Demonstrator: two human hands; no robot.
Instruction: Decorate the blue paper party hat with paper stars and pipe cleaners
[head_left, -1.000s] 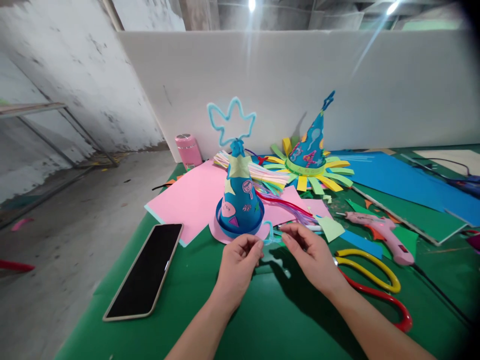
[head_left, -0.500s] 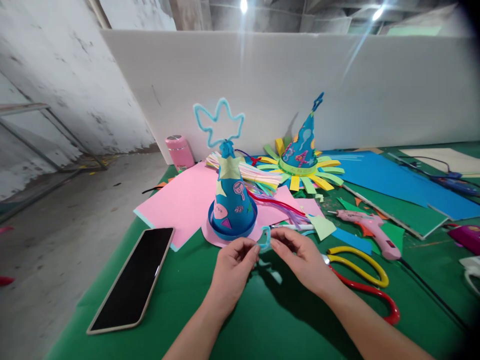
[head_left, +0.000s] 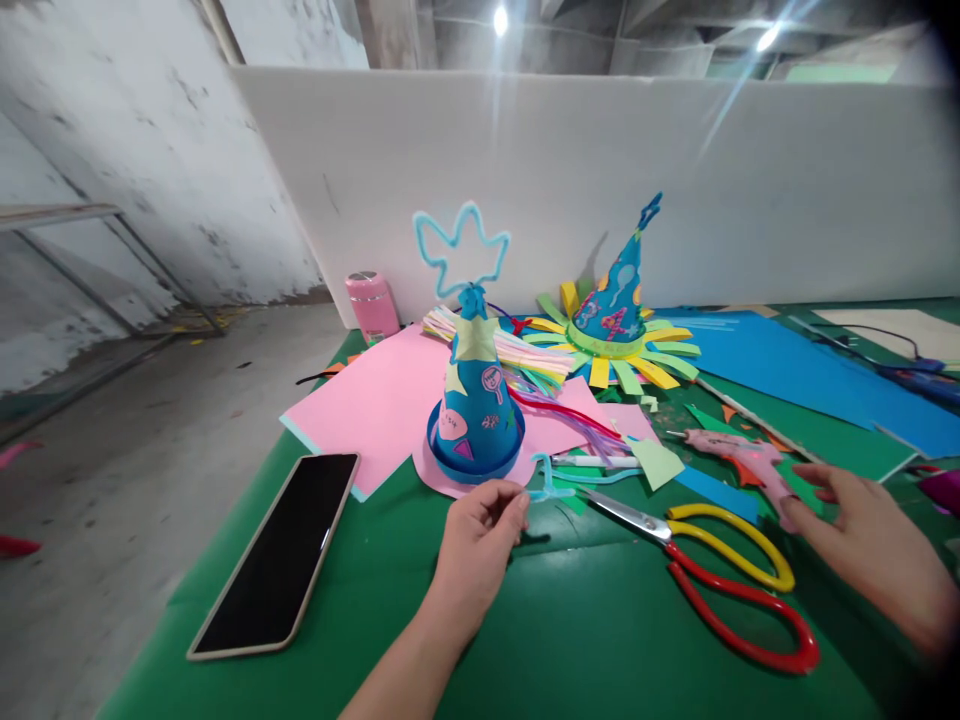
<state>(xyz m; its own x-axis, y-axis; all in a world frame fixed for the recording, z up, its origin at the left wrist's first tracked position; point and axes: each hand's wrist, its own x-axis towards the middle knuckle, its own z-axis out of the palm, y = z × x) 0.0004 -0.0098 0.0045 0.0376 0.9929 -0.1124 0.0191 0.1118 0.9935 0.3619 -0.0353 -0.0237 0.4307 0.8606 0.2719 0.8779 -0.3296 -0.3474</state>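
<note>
My left hand (head_left: 484,530) is closed in a pinch on a bent light-blue pipe cleaner (head_left: 549,482), just in front of a blue cone hat (head_left: 480,425). That hat stands on a pink round base and carries star and picture stickers, with a light-blue pipe-cleaner crown shape (head_left: 462,246) on top. My right hand (head_left: 862,530) is at the right, fingers apart, beside the handle of a pink glue gun (head_left: 742,455). Whether it touches the handle, I cannot tell. Scissors (head_left: 667,530) with one yellow and one red handle lie between my hands.
A phone (head_left: 281,550) lies at the left on the green table. Behind are a pink bottle (head_left: 373,305), pink paper (head_left: 375,400), several pipe cleaners (head_left: 562,405), a second cone hat (head_left: 611,300) with yellow and green strips, and blue sheets (head_left: 810,365). A white panel (head_left: 525,150) closes off the back.
My right hand has let go of the pipe cleaner and moved right to the glue gun, uncovering the scissor blades. My left hand still holds the pipe cleaner. The view has shifted slightly.
</note>
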